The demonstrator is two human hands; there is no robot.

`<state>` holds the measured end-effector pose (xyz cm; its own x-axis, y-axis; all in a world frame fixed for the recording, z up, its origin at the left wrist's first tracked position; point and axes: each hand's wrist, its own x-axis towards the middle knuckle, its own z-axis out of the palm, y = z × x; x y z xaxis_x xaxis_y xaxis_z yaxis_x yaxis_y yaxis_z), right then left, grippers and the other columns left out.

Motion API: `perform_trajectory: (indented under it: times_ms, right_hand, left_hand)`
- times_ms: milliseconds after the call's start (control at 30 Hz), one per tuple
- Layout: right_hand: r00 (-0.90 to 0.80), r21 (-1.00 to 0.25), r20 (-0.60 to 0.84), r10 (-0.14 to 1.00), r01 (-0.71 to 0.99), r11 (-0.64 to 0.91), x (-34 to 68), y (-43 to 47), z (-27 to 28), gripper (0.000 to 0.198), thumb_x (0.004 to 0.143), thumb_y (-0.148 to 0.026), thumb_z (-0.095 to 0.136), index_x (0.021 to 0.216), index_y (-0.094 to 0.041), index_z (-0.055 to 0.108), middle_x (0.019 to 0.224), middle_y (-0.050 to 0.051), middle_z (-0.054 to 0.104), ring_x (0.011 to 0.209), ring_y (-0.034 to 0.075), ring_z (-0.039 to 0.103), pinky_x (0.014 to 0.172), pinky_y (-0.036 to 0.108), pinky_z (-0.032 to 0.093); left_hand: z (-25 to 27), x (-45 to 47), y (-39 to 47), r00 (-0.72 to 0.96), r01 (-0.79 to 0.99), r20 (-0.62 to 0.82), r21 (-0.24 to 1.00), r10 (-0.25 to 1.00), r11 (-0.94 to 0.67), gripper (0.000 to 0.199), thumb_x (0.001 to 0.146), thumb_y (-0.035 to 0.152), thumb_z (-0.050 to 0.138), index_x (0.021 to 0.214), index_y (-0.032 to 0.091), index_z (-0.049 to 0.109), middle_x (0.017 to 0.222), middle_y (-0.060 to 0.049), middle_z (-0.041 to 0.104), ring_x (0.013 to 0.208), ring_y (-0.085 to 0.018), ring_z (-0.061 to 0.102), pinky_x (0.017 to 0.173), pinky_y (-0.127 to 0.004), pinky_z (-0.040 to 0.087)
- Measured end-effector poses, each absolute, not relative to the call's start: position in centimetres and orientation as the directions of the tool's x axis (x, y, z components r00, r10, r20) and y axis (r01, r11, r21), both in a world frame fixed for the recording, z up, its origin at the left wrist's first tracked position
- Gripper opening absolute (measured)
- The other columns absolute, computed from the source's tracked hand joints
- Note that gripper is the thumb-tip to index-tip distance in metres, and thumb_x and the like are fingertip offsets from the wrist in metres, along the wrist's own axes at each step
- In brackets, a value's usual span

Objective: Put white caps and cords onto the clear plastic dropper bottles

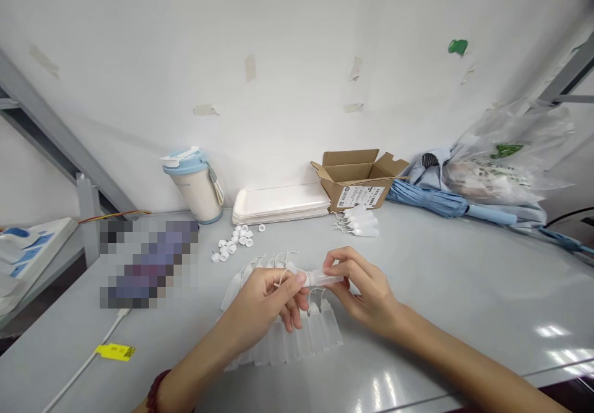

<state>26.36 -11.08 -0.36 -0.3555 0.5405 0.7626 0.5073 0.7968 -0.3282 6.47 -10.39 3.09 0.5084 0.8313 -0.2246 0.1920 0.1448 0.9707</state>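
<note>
Between my hands a small translucent plastic bottle (pixel 319 278) lies almost level above the table. My left hand (pixel 273 295) pinches its white cap end between thumb and fingers, with a thin white cord beside the fingers. My right hand (pixel 364 283) is closed on the bottle's body with the thumb and fingertips. Beneath my hands several similar flat bottles (pixel 297 342) lie side by side in rows, white cords at their tops; my left hand hides part of them. Loose white caps (pixel 236 240) are scattered beyond my left hand. More corded bottles (pixel 362 222) lie in front of the box.
An open cardboard box (pixel 362 184) stands by the wall, right of a stack of white trays (pixel 283 204). A lidded cup (pixel 197 190) is at back left. A blue umbrella (pixel 431 201) and a plastic bag (pixel 501 172) lie at right. A white cable (pixel 83 363) crosses the left side.
</note>
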Motion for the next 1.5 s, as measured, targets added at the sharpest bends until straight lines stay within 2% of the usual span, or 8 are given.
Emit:
perform_trajectory:
  times_ms: [200,367,533,800,900,1100,1200,1500]
  right_hand:
    - [-0.355,-0.357,0.747,0.562,0.498,0.790,26.39,-11.01,-0.40,0.013,0.085,-0.009,0.050,0.094,-0.018,0.050,0.089,0.008,0.055,0.062,0.011,0.051,0.048,0.022,0.044]
    - [-0.325,-0.359,0.759,0.564,0.514,0.779,26.30,-11.11,-0.36,0.014,0.085,-0.008,0.050,0.093,-0.019,0.049,0.090,0.007,0.056,0.058,0.010,0.050,0.046,0.022,0.041]
    - [-0.332,-0.328,0.777,0.534,0.511,0.795,26.15,-11.13,-0.25,0.015,0.084,-0.006,0.050,0.092,-0.018,0.049,0.089,0.008,0.056,0.059,0.010,0.051,0.045,0.022,0.041]
    - [-0.365,-0.357,0.737,0.568,0.502,0.787,26.28,-11.10,-0.22,0.012,0.086,-0.009,0.049,0.093,-0.019,0.049,0.088,0.008,0.056,0.062,0.011,0.052,0.047,0.022,0.045]
    - [-0.376,-0.371,0.725,0.577,0.493,0.787,26.29,-11.01,-0.18,0.010,0.086,-0.011,0.050,0.093,-0.019,0.049,0.088,0.007,0.055,0.061,0.011,0.052,0.048,0.022,0.046]
    - [-0.354,-0.341,0.747,0.563,0.523,0.781,26.33,-11.00,-0.49,0.012,0.086,-0.010,0.050,0.093,-0.019,0.049,0.089,0.008,0.056,0.059,0.011,0.052,0.046,0.023,0.044]
    - [-0.356,-0.327,0.753,0.554,0.528,0.784,26.29,-11.14,-0.57,0.014,0.085,-0.008,0.049,0.094,-0.020,0.049,0.091,0.008,0.056,0.059,0.011,0.052,0.046,0.023,0.044]
    - [-0.335,-0.390,0.746,0.575,0.480,0.786,26.28,-11.08,-0.52,0.010,0.084,-0.014,0.057,0.090,-0.018,0.051,0.084,0.007,0.059,0.065,0.013,0.058,0.046,0.023,0.046]
  left_hand:
    - [3.13,6.42,-10.83,0.431,0.245,-0.027,0.965,0.902,-0.088,0.014,0.079,0.029,0.059,0.086,0.018,0.064,0.069,0.001,0.060,0.060,-0.012,0.055,0.057,-0.022,0.046]
    - [3.16,6.60,-10.87,0.431,0.259,-0.051,0.964,0.901,-0.069,0.021,0.082,0.037,0.055,0.087,0.018,0.064,0.065,0.001,0.060,0.057,-0.012,0.055,0.055,-0.022,0.046]
    - [3.22,6.71,-10.68,0.459,0.252,-0.138,0.968,0.877,0.021,0.042,0.088,0.046,0.043,0.065,0.014,0.059,0.053,-0.001,0.058,0.050,-0.011,0.055,0.053,-0.022,0.046]
    - [3.10,6.53,-11.04,0.448,0.290,-0.007,0.947,0.894,-0.138,0.014,0.082,0.031,0.054,0.082,0.018,0.061,0.070,0.000,0.059,0.062,-0.012,0.055,0.058,-0.022,0.047]
    - [3.03,6.53,-11.04,0.404,0.322,0.039,0.929,0.914,-0.182,0.014,0.080,0.031,0.057,0.087,0.019,0.062,0.082,-0.001,0.062,0.067,-0.013,0.057,0.059,-0.022,0.047]
    - [2.74,6.41,-10.72,0.428,0.330,-0.139,0.944,0.893,-0.012,0.040,0.086,0.047,0.045,0.071,0.015,0.063,0.057,-0.002,0.061,0.053,-0.013,0.058,0.055,-0.024,0.048]
    - [2.72,6.46,-10.75,0.454,0.307,-0.160,0.952,0.877,0.015,0.041,0.087,0.047,0.045,0.066,0.015,0.061,0.053,-0.002,0.060,0.052,-0.014,0.058,0.054,-0.024,0.048]
    - [3.12,6.47,-10.78,0.458,0.361,0.107,0.885,0.883,-0.294,0.019,0.083,0.030,0.052,0.073,0.018,0.063,0.067,0.000,0.061,0.065,-0.014,0.055,0.060,-0.022,0.045]
